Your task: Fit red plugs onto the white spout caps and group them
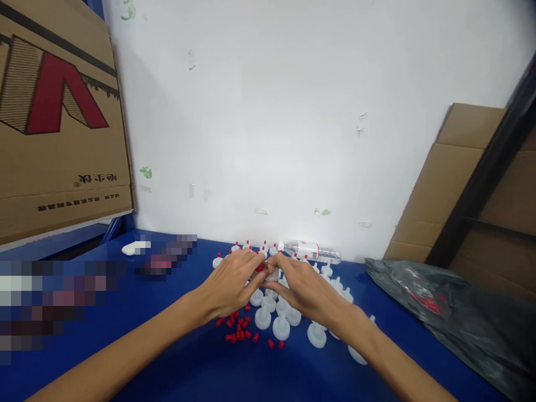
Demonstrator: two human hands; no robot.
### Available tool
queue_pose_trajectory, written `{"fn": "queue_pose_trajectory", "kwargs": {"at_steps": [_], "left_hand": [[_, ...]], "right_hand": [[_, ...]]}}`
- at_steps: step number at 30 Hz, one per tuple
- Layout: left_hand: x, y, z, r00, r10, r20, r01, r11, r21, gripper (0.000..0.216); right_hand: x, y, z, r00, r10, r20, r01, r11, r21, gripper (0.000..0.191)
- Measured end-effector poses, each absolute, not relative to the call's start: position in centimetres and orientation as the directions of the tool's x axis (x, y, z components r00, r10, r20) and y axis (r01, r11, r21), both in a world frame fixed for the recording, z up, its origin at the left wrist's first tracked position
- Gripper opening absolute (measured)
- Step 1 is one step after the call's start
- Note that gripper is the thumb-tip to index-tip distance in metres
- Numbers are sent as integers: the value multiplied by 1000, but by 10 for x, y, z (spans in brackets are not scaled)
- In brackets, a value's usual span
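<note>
The left hand (232,285) is pinching a red cap (260,268) at its fingertips, touching the right hand (304,287), which is pinching a white fitting (274,274).

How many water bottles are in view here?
1. The water bottle lies on its side at the foot of the wall, behind the white caps; the black bag could hide more.

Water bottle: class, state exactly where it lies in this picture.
In the head view, the water bottle lies on its side at the far edge of the blue table, against the white wall, just beyond the right hand.
</note>
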State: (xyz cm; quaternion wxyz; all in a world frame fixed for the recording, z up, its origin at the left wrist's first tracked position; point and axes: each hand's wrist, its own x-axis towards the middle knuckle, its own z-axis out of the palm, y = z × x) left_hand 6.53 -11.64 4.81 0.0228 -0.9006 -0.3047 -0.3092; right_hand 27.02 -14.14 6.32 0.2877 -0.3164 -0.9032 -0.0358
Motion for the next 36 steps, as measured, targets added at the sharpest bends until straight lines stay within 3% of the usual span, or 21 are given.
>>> {"fn": "queue_pose_trajectory", "kwargs": {"at_steps": [3, 6, 8, 11, 18, 29, 36], "left_hand": [[63, -117, 52, 649, 514, 561, 545, -828, 129, 32], [56, -113, 59, 530, 628, 570, 534, -769, 351, 44], [48, -106, 65, 409, 711, 572, 546, -693, 471, 47], [37, -93, 68, 374, 717, 589, 688, -640, 342, 40], [31, -74, 45, 470, 782, 409, 751, -598, 280, 28], [24, -62, 32, 499, 797, 341, 752, -594, 287, 32], [25, -66, 36, 494, 784, 376, 763, -598, 244, 29]], "right_hand": [[273, -140, 62, -656, 519, 548, 566, 818, -97, 8], [289, -128, 62, -665, 512, 544, 585, 810, -47, 14], [305, -116, 61, -537, 625, 566, 704, 702, -108, 12], [327, -100, 57, -404, 715, 571, 786, 591, -183, 18], [338, -86, 37, -489, 752, 442, 773, 608, -179, 54], [367, -79, 47, -327, 811, 485, 880, 449, -156, 61], [377, -70, 28, -336, 850, 405, 903, 414, -119, 66]]}}
